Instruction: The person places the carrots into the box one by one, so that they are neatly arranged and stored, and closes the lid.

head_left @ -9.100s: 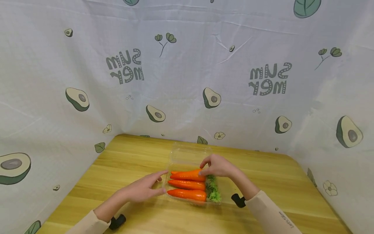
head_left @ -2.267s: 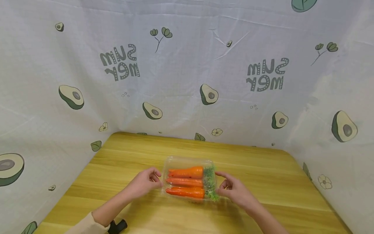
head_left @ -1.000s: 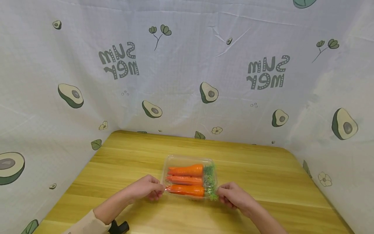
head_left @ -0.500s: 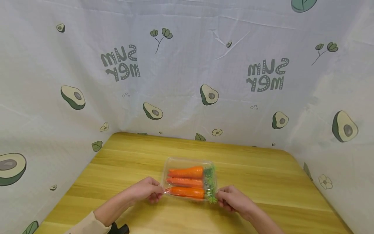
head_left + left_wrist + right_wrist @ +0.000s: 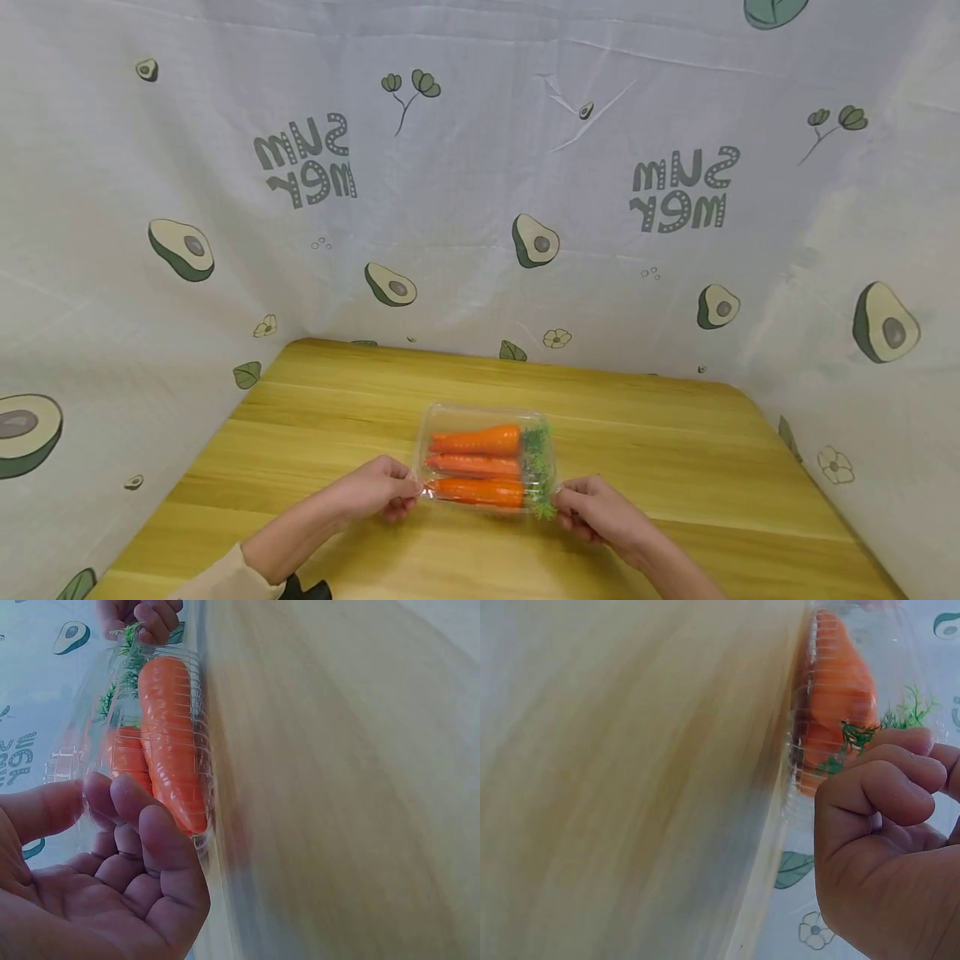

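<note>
A clear plastic clamshell box (image 5: 486, 412) lies on the table with its lid down over several orange carrots (image 5: 480, 492). Green leafy tops (image 5: 538, 467) fill its right end. My left hand (image 5: 378, 487) pinches the near left corner between thumb and forefinger, and the left wrist view shows the other fingers of that hand (image 5: 120, 885) curled. At the near right corner, my right hand (image 5: 603, 512) pinches the rim beside the leaves. In the right wrist view, the curled fingers (image 5: 900, 780) partly hide the leaves and that corner.
The box sits on a yellowish wooden table (image 5: 637, 450). A white cloth (image 5: 465, 183) printed with avocados and lettering hangs behind and at both sides. A black strap piece (image 5: 306, 590) shows below the left sleeve (image 5: 228, 579).
The lid, upright behind the carrots in the oldest frame, is now folded down over them. Both hands have moved from the box's sides to its near corners; over the last second they barely move.
</note>
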The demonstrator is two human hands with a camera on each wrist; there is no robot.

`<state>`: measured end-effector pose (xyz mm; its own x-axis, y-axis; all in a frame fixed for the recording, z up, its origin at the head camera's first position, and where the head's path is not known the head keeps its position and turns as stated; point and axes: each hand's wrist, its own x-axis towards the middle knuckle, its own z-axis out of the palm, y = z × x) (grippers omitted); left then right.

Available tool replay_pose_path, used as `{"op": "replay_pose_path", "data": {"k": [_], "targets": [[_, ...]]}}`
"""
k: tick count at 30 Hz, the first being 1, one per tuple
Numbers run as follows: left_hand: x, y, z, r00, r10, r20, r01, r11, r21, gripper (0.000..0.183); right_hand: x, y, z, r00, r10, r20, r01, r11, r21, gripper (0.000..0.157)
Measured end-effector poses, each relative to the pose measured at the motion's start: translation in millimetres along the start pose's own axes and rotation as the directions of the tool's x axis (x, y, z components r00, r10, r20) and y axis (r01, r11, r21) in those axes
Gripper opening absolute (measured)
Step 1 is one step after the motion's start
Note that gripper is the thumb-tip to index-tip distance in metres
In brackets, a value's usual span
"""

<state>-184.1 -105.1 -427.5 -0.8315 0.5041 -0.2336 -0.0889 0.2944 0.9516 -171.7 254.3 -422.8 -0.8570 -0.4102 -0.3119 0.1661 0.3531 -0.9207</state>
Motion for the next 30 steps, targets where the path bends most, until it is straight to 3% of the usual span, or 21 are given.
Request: {"op": "replay_pose_path", "data": {"k": [15, 23, 30], "targets": [[4.5, -4.5, -5.8, 0.998, -0.004, 0.062, 0.011, 0.993, -0.117, 0.031, 1.5, 0.8, -7.3, 0.999, -0.018, 0.039, 0.016, 0.999, 0.043, 0.028], [6.7, -4.8, -3.3, 0.999, -0.011, 0.041, 0.016, 0.992, -0.122, 0.027, 2.0, 0.4, -8.9, 0.998, -0.008, 0.065, 0.004, 0.998, 0.067, 0.038], [7.8, -6.5, -1.4, 0.999, 0.002, 0.032, 0.003, 0.990, -0.141, 0.022, 1.6, -1.2, -9.0, 0.997, -0.014, 0.076, 0.009, 0.998, 0.061, 0.037]]}}
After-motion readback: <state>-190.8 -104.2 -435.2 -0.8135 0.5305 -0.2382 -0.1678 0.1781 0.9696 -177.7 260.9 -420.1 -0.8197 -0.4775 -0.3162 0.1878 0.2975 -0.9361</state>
